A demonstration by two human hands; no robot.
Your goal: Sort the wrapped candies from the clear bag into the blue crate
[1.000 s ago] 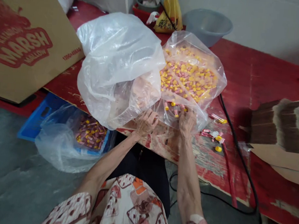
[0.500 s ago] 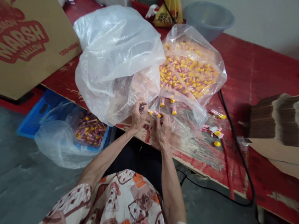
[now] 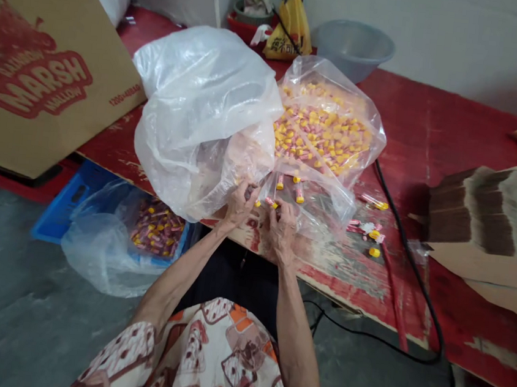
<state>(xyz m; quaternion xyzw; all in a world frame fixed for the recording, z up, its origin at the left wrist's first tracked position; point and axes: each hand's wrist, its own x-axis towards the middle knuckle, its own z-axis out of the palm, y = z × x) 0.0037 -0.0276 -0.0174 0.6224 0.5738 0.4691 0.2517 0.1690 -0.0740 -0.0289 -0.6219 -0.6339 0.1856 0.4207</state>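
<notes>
My right hand (image 3: 283, 228) pinches a small pink candy tube with a yellow cap (image 3: 270, 203) between thumb and fingertips, just above the table edge. Close by on its left, my left hand (image 3: 240, 205) is closed, its fingers curled at the mouth of a large cloudy plastic bag (image 3: 203, 101). Something small and dark shows in its grip, too unclear to name. A yellow cap (image 3: 258, 204) shows between the hands. Beyond them lies a clear bag (image 3: 327, 127) full of pink tubes with yellow caps. A few loose tubes (image 3: 299, 191) rest at its open mouth.
A blue crate (image 3: 60, 213) with bagged tubes sits below the table at left, beside a big carton (image 3: 58, 74). Stacked flat cardboard (image 3: 492, 212) stands at right. A black cable (image 3: 412, 253) crosses the red table (image 3: 431, 131). A grey basin (image 3: 354, 46) stands behind.
My left hand has turned slightly and moved a little up, away from the tube that was between both hands. The right hand stays close to its place. The whole view has shifted slightly.
</notes>
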